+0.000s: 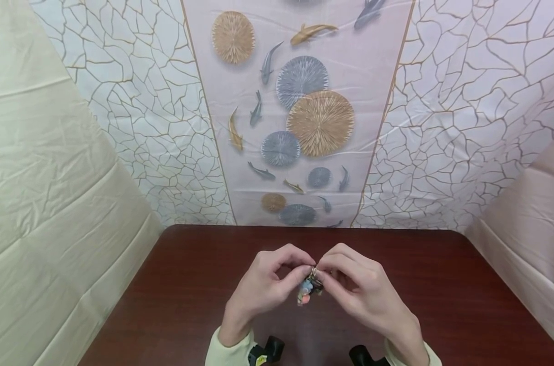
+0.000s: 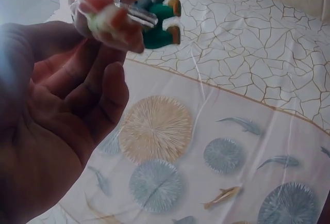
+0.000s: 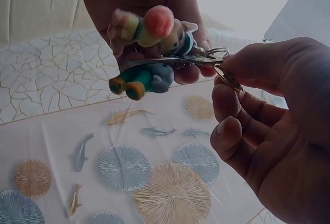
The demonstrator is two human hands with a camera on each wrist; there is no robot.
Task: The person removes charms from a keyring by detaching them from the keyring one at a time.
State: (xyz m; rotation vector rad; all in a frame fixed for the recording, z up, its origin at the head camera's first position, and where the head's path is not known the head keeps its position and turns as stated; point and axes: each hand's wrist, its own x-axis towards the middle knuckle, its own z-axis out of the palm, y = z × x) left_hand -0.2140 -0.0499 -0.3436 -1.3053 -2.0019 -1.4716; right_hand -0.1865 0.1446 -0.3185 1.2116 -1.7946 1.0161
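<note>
Over the table's near half, a keychain [image 1: 306, 288] hangs between my two hands. My left hand [image 1: 268, 284] pinches it from the left with thumb and forefinger. Thumb and fingertips of my right hand [image 1: 366, 287] pinch its metal key ring [image 3: 229, 78], seen close up in the right wrist view. Two small figurines dangle from it: one pale with a round pink part [image 3: 159, 21], the other dark green with orange feet [image 3: 135, 85]. Between them lies a flat metal key [image 3: 154, 60]. Fingers partly hide where the rings join.
The dark red-brown table [image 1: 190, 269] extends on all sides of the hands. Behind it hangs a patterned cloth [image 1: 320, 122] with fish and round leaf shapes. Pale fabric panels [image 1: 53, 203] flank the left and right sides. Black wrist devices [image 1: 273, 349] sit near the sleeves.
</note>
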